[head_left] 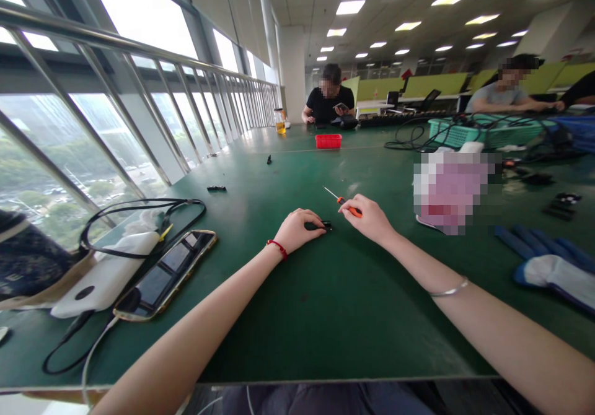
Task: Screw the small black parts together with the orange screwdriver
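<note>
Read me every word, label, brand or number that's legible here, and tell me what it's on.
"E": dark patterned item, far left; neighbouring letters unclear.
Pink item: pixelated, unreadable.
Phone at left: nothing legible.
Screwdriver: too small to tell.
I can read nothing else.

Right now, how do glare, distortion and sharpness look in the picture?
Head view: daylight washes out the tall glass windows; head view: stretching swells the shiny metal railing toward the left edge; head view: square blocks mask the pink-and-white item; head view: the orange-and-black screwdriver reads clearly, but the small black part at the left hand lacks detail.
</note>
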`<state>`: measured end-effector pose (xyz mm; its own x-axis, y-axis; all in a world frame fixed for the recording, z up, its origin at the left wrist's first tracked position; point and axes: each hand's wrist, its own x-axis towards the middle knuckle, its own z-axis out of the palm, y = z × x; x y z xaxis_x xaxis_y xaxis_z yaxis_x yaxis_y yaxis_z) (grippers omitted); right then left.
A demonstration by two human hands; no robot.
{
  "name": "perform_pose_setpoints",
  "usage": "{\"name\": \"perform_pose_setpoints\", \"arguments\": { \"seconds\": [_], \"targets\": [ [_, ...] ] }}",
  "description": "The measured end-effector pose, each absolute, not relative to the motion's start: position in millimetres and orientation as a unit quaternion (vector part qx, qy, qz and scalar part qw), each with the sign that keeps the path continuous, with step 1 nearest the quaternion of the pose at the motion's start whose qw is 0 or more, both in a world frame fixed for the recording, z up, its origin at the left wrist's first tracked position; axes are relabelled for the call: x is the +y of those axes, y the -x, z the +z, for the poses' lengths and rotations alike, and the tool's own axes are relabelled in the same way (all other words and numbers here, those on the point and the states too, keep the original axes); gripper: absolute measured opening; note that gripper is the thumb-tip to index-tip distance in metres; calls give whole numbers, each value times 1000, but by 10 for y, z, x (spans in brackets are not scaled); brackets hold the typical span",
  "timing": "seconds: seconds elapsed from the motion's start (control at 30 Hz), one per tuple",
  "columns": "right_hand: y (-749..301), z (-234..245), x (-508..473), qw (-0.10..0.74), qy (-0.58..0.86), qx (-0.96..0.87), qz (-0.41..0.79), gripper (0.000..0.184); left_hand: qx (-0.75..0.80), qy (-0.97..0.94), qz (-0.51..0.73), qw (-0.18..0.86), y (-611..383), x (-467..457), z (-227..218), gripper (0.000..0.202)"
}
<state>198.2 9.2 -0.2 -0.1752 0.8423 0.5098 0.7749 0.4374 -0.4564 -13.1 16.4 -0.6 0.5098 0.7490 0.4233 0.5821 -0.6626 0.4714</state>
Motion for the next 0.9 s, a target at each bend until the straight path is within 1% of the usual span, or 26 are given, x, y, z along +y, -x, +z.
{"name": "perform_pose_setpoints", "arguments": {
  "seconds": [0.13, 0.23, 0.33, 0.43, 0.67, 0.77, 0.9],
  "targets": [
    [-2019, -26, 107, 339, 537, -771, 50, 19, 455, -814, 346, 104, 371, 279, 120, 11],
    [-2046, -45, 125, 328, 547, -768, 51, 19, 580, -721, 375, 52, 789, 405, 258, 21],
    [-2057, -61, 136, 321, 551, -769, 47, 19, 732, -593, 335, 0, 1257, 458, 349, 31],
    [-2056, -69, 139, 310, 553, -772, 45, 19, 813, -513, 273, -26, 1584, 429, 368, 35],
    [-2052, -56, 134, 283, 563, -775, 58, 21, 850, -484, 206, 6, 1732, 363, 394, 39],
    [-2054, -52, 130, 278, 566, -774, 62, 21, 844, -484, 232, 7, 1750, 357, 429, 38],
    [-2050, -46, 126, 267, 572, -772, 70, 22, 847, -461, 265, -16, 1820, 324, 426, 40]
  ]
}}
